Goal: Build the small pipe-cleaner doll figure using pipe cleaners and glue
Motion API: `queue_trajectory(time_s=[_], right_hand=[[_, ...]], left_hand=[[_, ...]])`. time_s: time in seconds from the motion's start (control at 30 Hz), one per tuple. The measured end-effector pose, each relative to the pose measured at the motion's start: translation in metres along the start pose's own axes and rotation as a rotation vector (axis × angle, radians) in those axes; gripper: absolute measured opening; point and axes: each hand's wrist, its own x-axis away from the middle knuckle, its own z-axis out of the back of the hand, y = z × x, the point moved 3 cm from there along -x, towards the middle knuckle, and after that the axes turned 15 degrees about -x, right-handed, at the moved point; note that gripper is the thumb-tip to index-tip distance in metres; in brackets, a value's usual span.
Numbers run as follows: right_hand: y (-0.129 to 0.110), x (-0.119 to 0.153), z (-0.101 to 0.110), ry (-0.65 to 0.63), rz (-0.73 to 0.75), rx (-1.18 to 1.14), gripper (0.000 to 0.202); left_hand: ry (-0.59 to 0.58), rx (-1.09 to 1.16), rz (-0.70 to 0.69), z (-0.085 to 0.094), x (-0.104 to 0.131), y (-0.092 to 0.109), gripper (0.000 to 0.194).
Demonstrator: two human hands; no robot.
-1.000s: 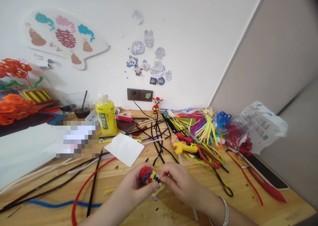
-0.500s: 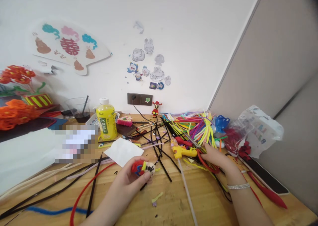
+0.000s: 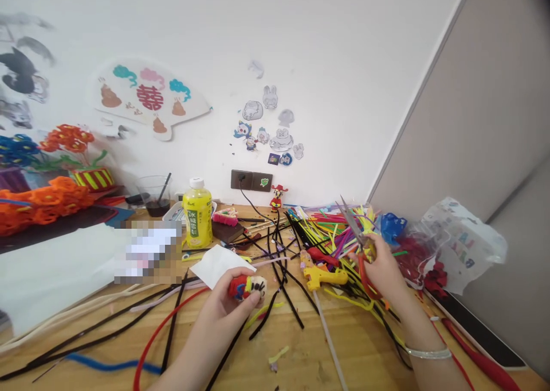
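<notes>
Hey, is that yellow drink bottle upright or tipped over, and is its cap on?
Upright and capped: the bottle stands vertically, with its white cap sitting on top.

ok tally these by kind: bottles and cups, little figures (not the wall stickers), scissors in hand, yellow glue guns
Bottles and cups: 2 (yellow bottle, clear cup)
Little figures: 2 (held figure, figure by the wall)
Scissors in hand: 1
Yellow glue gun: 1
Total: 6

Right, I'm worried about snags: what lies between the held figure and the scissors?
Black strips and the yellow glue gun lie there, in the head view.
</notes>
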Motion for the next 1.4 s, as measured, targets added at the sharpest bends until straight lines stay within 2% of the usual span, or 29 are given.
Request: queue_trajectory(time_s=[0.1, 0.27, 0.4, 0.57, 0.77, 0.93, 1.27, 1.4], right_hand=[[-0.032, 0.017, -0.015, -0.145, 0.076, -0.157, 0.047], [-0.091, 0.053, -0.037, -0.482, 0.255, -0.284, 0.049], [-0.103, 0.067, -0.047, -0.593, 0.276, -0.285, 0.055], [-0.099, 0.070, -0.052, -0.606, 0.282, -0.246, 0.062], [-0.101, 0.071, -0.051, -0.593, 0.295, -0.216, 0.057], [-0.102, 0.071, -0.050, -0.604, 0.316, -0.215, 0.061], [-0.098, 0.069, -0.052, -0.598, 0.327, -0.201, 0.055], [-0.096, 0.070, -0.053, -0.586, 0.377, -0.209, 0.050]], left_hand=[[0.016, -0.023, -0.010, 0.002, -0.001, 0.000, 0.034], [0.055, -0.060, -0.044, 0.002, -0.002, 0.004, 0.034], [0.050, -0.108, -0.105, 0.002, -0.003, 0.007, 0.030], [0.059, -0.155, -0.105, 0.002, -0.002, 0.002, 0.026], [0.049, -0.178, -0.125, 0.001, -0.003, 0.001, 0.025], [0.038, -0.138, -0.102, 0.000, -0.001, 0.000, 0.028], [-0.002, -0.106, -0.082, -0.001, -0.002, -0.003, 0.026], [0.012, -0.093, -0.063, -0.002, -0.003, -0.003, 0.028]])
